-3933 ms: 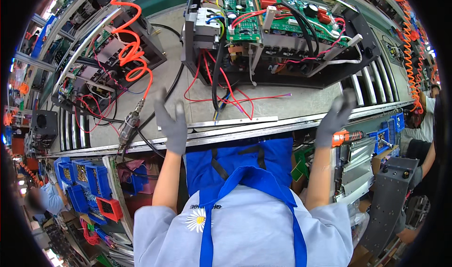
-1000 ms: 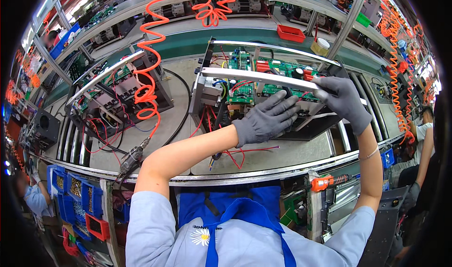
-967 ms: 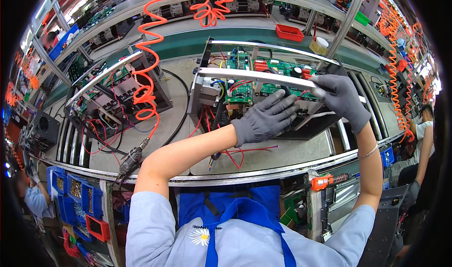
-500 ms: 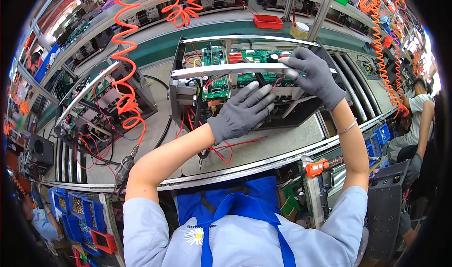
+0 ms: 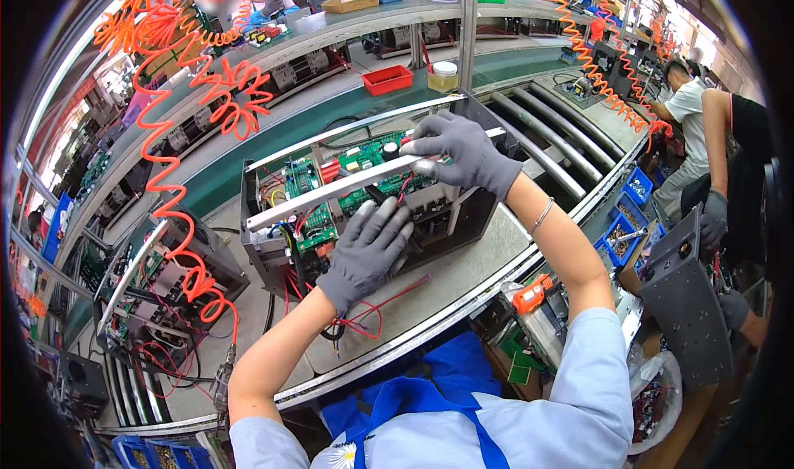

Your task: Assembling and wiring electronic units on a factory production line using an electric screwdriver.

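An open dark metal chassis (image 5: 451,241) sits at an angle on the bench, with green circuit boards (image 5: 364,156) inside and a pale metal bar (image 5: 318,194) along its near top edge. My left hand (image 5: 368,254), in a grey glove, lies against the near side with fingers stretched out. A black cable (image 5: 376,194) shows just beyond its fingertips. My right hand (image 5: 467,156), also gloved, straddles the bar, thumb on the near side and fingers beyond it. Below it a thin pink-red wire (image 5: 404,189) runs down. Loose red wires (image 5: 364,313) trail onto the bench near my left wrist.
Another open chassis (image 5: 157,287) stands left, beside a coiled orange air hose (image 5: 192,262) with a tool. Rollers (image 5: 550,142) lie right. A red tray (image 5: 387,80) and white-lidded tub (image 5: 443,75) sit beyond. At right, another person's gloved hand (image 5: 713,219) is by a dark metal panel (image 5: 688,303).
The whole view has turned to the right, so the chassis appears tilted and farther left. Both hands keep nearly the same places on the chassis.
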Tool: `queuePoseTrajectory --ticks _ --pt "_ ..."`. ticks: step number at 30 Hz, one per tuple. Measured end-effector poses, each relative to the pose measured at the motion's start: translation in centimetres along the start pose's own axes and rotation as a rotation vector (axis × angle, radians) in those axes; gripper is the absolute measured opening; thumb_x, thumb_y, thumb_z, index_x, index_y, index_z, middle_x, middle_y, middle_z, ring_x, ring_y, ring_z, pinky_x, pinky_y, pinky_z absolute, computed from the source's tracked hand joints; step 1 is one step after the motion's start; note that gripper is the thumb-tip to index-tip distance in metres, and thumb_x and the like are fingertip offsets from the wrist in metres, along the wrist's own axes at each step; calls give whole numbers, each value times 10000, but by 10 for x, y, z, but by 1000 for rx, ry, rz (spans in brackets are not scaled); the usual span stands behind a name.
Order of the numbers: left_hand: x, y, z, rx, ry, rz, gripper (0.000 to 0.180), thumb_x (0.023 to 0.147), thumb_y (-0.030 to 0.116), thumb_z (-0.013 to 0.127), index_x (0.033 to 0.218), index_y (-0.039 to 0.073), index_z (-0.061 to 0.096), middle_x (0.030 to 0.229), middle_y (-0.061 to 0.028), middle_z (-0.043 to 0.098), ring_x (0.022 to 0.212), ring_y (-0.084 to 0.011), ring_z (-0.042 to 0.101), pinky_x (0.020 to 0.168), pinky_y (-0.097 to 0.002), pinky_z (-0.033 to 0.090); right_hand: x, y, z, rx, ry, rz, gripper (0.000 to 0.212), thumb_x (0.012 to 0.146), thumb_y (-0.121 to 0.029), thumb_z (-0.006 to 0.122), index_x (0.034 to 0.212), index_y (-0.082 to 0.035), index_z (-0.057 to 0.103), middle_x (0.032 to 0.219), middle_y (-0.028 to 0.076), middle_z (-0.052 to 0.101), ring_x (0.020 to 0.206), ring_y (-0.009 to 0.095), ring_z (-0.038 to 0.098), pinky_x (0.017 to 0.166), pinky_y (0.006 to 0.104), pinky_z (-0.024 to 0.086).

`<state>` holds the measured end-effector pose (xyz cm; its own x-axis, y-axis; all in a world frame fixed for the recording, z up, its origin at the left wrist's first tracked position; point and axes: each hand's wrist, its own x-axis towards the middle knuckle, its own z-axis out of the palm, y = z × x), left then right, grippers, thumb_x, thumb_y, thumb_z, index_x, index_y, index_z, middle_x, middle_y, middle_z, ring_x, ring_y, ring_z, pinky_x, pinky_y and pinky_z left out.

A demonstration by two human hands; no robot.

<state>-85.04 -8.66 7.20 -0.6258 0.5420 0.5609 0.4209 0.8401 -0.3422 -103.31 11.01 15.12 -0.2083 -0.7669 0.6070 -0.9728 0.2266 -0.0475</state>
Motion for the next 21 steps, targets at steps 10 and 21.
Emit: queuePoseTrajectory --ticks 10,21 --pt "-57 35 -56 0 190 -294 413 850 356 591 1231 199 629 1331 -60 585 1307 -282 498 1154 -512 271 40 -66 8 -41 63 -33 551 801 -267 734 1325 -158 605 1260 132 561 1193 338 512 1039 454 383" --pt "-337 95 -207 492 -217 -1609 529 851 401 668 1299 135 579 1315 -109 592 1366 -337 420 1162 -558 161 8 -126 31 -274 429 -101 404 997 -196 541 1358 -18 561 1362 153 567 1252 316 531 1058 438 411"
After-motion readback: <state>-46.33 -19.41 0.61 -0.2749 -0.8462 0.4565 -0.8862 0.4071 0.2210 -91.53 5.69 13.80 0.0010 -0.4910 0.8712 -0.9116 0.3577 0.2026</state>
